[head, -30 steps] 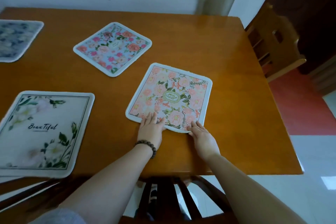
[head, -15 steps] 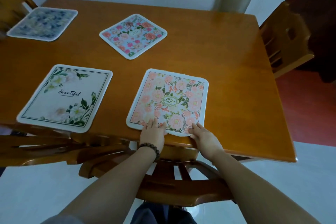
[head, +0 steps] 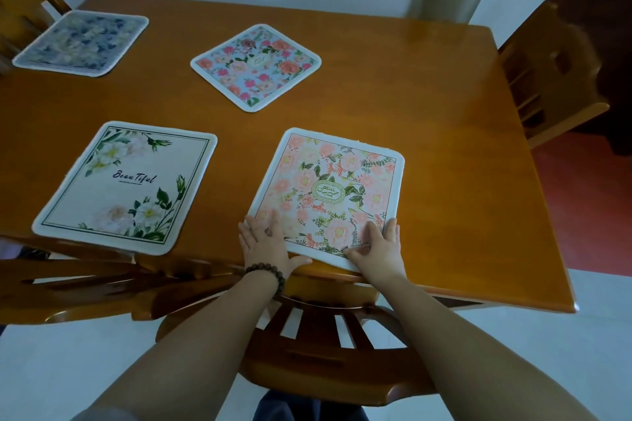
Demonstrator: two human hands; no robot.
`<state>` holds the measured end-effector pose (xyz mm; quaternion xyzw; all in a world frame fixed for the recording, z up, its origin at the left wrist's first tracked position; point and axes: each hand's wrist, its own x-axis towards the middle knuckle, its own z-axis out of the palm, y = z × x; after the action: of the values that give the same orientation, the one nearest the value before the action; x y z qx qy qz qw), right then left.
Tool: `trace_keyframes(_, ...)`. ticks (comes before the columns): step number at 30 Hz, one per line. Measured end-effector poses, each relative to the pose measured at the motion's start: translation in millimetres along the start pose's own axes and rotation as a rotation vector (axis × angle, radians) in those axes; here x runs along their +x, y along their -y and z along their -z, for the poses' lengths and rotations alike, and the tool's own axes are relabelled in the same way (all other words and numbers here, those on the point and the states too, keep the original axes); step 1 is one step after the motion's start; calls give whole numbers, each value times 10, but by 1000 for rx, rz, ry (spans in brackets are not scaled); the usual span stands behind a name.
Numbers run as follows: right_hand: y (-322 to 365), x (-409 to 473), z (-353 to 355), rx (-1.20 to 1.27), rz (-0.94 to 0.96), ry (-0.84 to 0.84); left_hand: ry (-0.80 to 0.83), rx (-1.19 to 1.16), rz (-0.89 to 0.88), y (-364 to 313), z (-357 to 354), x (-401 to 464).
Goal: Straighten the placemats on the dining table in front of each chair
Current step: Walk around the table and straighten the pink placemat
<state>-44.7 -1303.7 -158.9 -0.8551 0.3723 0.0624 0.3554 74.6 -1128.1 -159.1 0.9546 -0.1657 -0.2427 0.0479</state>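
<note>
White placemat (head: 124, 183) to my left: dark script "BeauTiful" across its middle, with a line of small print beneath that I could not read; pink floral placemat (head: 328, 193) under my fingers: green oval emblem at centre, letters "GARDEN" stacked.

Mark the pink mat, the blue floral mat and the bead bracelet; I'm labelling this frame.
pink mat (head: 328, 191): head view, its centre emblem.
blue floral mat (head: 255, 66): head view, its middle.
bead bracelet (head: 266, 271): head view, beads on the left wrist.
</note>
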Motion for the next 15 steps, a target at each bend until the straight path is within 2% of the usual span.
trace_keyframes(5,207,-127,-224,62,-51,-50,38,48,-63,165,251,327)
trace_keyframes(10,366,-246,-453,52,-41,-44,-68,-47,-39,235,495,552)
trace_keyframes(15,237,-9,-178,-52,46,-138,-90,-75,-82,133,476,360)
